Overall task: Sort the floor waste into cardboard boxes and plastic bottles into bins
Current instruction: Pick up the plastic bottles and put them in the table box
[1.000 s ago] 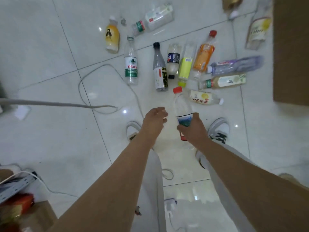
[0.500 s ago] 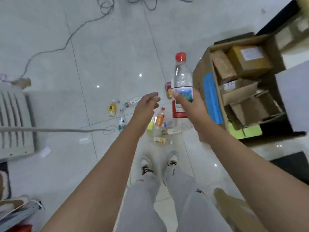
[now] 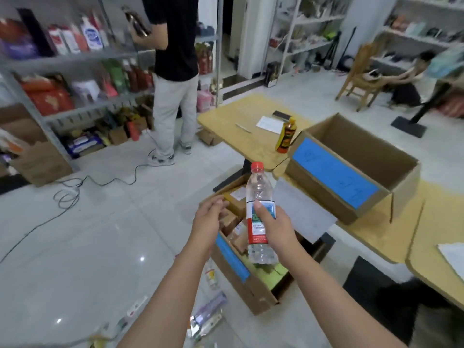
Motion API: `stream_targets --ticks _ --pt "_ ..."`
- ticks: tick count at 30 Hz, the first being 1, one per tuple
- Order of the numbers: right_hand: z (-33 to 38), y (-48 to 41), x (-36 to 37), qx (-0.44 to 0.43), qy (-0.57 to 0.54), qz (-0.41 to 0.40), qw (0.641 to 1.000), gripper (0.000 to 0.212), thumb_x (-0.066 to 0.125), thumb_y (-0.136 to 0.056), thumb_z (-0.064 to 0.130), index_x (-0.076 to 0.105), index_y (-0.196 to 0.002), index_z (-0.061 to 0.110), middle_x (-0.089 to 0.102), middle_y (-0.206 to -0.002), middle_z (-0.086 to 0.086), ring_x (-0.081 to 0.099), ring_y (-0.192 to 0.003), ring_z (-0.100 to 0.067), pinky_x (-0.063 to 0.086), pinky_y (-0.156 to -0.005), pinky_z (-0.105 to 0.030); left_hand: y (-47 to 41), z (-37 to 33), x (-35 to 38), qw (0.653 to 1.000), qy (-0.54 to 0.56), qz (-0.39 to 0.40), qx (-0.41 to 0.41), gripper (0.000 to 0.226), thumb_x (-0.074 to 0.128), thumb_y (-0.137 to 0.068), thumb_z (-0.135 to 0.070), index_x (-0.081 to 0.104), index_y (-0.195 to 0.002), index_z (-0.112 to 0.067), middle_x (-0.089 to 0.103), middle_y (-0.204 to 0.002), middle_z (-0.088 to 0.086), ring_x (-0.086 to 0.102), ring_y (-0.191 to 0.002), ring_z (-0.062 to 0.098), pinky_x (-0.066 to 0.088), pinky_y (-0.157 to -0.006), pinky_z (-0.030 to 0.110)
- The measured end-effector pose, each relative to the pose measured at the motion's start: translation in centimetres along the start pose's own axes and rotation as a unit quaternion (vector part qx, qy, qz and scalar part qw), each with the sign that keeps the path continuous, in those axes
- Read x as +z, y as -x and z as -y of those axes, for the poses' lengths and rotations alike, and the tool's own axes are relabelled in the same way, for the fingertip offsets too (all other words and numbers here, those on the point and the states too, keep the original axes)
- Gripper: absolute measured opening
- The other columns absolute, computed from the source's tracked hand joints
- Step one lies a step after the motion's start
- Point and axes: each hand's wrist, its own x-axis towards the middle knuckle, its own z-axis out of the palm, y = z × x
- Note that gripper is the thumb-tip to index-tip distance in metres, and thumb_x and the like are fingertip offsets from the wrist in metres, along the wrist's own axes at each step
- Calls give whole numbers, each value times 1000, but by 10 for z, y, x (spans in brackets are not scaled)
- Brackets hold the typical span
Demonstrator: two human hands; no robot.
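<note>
Holding a clear bottle [image 3: 259, 217] upright at chest height, right hand [image 3: 277, 228] wrapped around the label, above the floor box [image 3: 241, 275] already packed with small cartons. Left hand [image 3: 209, 222] slack and empty beside it. Empty box [image 3: 351, 177] on the table [image 3: 241, 139] looks like the bottle bin, nothing visible inside yet. More bottles [image 3: 208, 310] left on the floor; sorting judged far from done.

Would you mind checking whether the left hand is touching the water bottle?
Apart. The head view shows the left hand open beside the water bottle, with box contents visible between them.
</note>
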Motion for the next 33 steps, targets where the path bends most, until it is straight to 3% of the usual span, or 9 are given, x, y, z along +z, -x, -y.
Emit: stream_targets --ticks 3,7,10,17,20,23,26,30,33 --pt "8 9 -56 -22 -4 -50 999 30 59 -93 48 57 -104 20 72 -87 -4 72 -70 -14 54 -57 -21 11 -17 48 999 -20 49 12 24 44 -100 -29 62 -116 -25 70 -112 -6 64 -103 11 49 -79 25" --pt "11 9 -126 -38 -3 -92 995 26 59 -93 45 56 -105 22 70 -88 -1 71 -69 -10 49 -51 -14 16 -24 111 994 -55 96 13 24 45 -100 -31 60 -119 -28 68 -115 -8 62 -109 13 46 -102 36" --pt "11 -5 -181 -54 0 -116 992 28 60 -94 40 58 -107 15 70 -82 -2 68 -59 -2 46 -48 -12 10 -21 165 992 -59 110 4 21 45 -100 -28 59 -117 -27 66 -116 -5 62 -109 13 46 -97 32" --pt "6 -74 -322 48 -33 -60 996 29 63 -91 45 62 -103 18 72 -89 -14 70 -72 -26 58 -73 -41 -14 4 317 991 -50 97 -78 29 52 -96 -20 53 -125 -24 60 -120 2 66 -102 19 53 -91 34" --pt "15 -108 -368 88 -83 -8 993 24 64 -91 29 58 -107 12 69 -87 -17 69 -67 -27 59 -65 -40 -23 13 364 990 -42 94 -95 37 52 -97 -21 46 -133 -26 56 -127 0 64 -104 18 53 -82 27" --pt "36 -152 -400 25 -75 -1 997 15 58 -90 13 58 -105 8 65 -85 -16 67 -64 -23 56 -63 -35 -40 20 393 993 -34 76 -89 45 51 -95 -18 42 -139 -25 53 -132 5 63 -108 21 51 -81 28" --pt "48 -200 -412 -69 20 -54 996 35 68 -87 20 54 -119 17 68 -101 -7 69 -81 -20 55 -69 -33 -57 18 412 991 -51 77 -91 49 47 -97 -15 36 -143 -27 48 -141 7 58 -116 23 51 -89 31" --pt "31 -248 -405 -149 129 -85 977 59 75 -80 25 44 -130 29 63 -108 0 65 -88 -14 52 -71 -29 -65 13 436 981 -77 103 -142 55 43 -100 -17 24 -150 -29 56 -118 0 57 -87 15 45 -68 22" --pt "5 -276 -396 -140 196 -56 969 73 74 -77 29 35 -138 34 60 -114 -2 64 -91 -17 55 -76 -36 -68 27 451 972 -110 133 -161 65 50 -97 -17 17 -152 -31 40 -147 2 57 -98 15 49 -79 27"
